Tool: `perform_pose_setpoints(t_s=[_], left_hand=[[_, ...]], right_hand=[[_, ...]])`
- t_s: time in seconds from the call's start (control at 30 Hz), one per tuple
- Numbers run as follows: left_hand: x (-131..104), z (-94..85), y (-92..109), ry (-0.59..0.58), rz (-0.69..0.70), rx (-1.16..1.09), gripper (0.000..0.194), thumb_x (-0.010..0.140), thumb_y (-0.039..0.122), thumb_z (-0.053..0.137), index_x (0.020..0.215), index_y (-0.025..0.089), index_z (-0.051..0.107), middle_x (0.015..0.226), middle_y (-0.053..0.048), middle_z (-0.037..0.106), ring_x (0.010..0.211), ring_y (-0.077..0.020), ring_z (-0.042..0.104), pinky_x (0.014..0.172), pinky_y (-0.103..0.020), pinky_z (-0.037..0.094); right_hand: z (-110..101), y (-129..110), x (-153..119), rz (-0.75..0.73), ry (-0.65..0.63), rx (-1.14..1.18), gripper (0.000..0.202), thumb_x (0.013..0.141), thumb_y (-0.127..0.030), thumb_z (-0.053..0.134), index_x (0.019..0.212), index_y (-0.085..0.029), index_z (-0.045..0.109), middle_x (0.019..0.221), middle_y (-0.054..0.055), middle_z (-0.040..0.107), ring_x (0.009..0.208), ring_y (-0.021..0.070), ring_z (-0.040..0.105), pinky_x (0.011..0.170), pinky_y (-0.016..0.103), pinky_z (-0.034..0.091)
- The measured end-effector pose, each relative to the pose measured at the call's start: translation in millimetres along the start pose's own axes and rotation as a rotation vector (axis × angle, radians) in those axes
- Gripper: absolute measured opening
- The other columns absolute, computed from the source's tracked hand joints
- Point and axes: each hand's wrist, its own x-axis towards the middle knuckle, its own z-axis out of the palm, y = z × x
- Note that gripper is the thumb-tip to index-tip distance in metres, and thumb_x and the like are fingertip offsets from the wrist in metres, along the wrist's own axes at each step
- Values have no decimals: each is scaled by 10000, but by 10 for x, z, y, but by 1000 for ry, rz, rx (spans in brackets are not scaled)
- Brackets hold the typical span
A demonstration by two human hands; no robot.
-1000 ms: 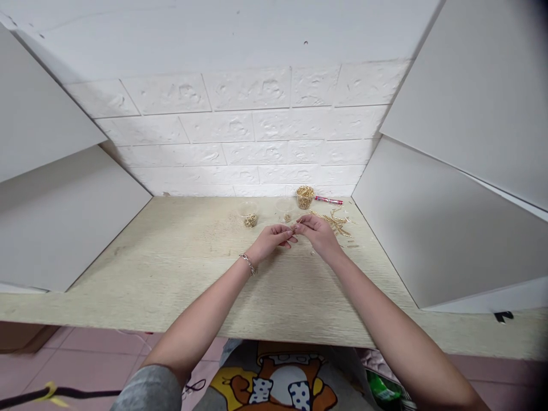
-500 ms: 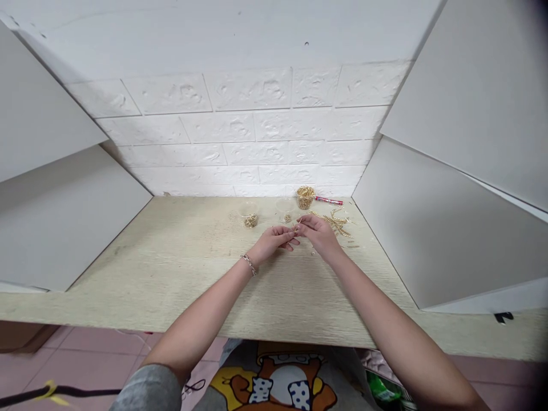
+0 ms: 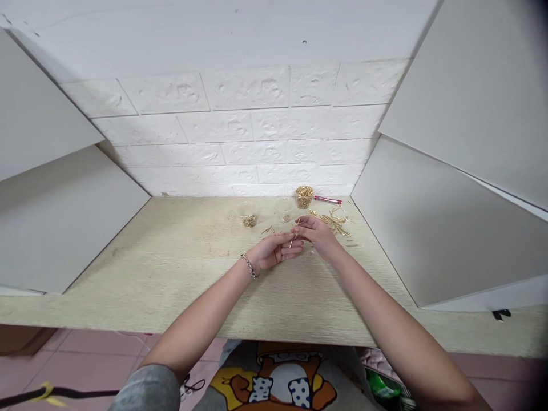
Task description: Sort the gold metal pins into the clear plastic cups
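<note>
My left hand (image 3: 274, 250), with a chain bracelet at the wrist, is palm-up above the table, its thumb and fingers pinching thin gold sticks (image 3: 291, 242). Touching it from the right, my right hand (image 3: 315, 233) pinches the upper end of the same small gold pieces. How the pieces join is too small to tell. Behind the hands stand a clear cup (image 3: 247, 214) with small gold parts, another clear cup (image 3: 285, 210) with a few bits, and a cup full of gold sticks (image 3: 304, 197). Loose gold sticks (image 3: 334, 221) lie right of my right hand.
A red patterned tube (image 3: 327, 200) lies by the white brick-pattern wall (image 3: 269, 125). A few gold sticks (image 3: 268, 229) are behind my left hand. Grey-white panels flank the wooden table (image 3: 171, 262). A black object (image 3: 501, 314) is at the right edge.
My left hand has turned more palm-up, its fingers extending lower and to the right. A gold stick now shows below the pinch. The view has shifted slightly.
</note>
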Motion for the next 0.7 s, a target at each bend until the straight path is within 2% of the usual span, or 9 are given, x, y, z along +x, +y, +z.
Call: perform_pose_setpoints(t_s=[0.17, 0.4, 0.7], left_hand=[[11, -17, 2, -20, -40, -48, 154, 762, 211, 602, 896, 135, 602, 822, -50, 670, 726, -116, 633, 643, -219, 470], [37, -55, 1, -36, -25, -64, 105, 750, 204, 622, 835, 144, 602, 746, -13, 637, 615, -59, 574, 574, -179, 437], [35, -44, -3, -23, -23, -59, 97, 729, 199, 641, 795, 143, 598, 721, -3, 614, 561, -42, 524, 549, -177, 416]], right_hand=[[-9, 17, 0, 27, -17, 42, 358, 520, -265, 741, 808, -187, 543, 660, -26, 628, 612, 115, 574, 605, 256, 443], [-21, 36, 19, -96, -45, -43, 367, 567, -270, 718, 865, -182, 524, 643, -26, 629, 569, 110, 561, 596, 261, 437], [15, 9, -10, -126, -30, -121, 406, 572, -306, 700, 894, -184, 485, 617, -39, 611, 527, 117, 549, 580, 279, 435]])
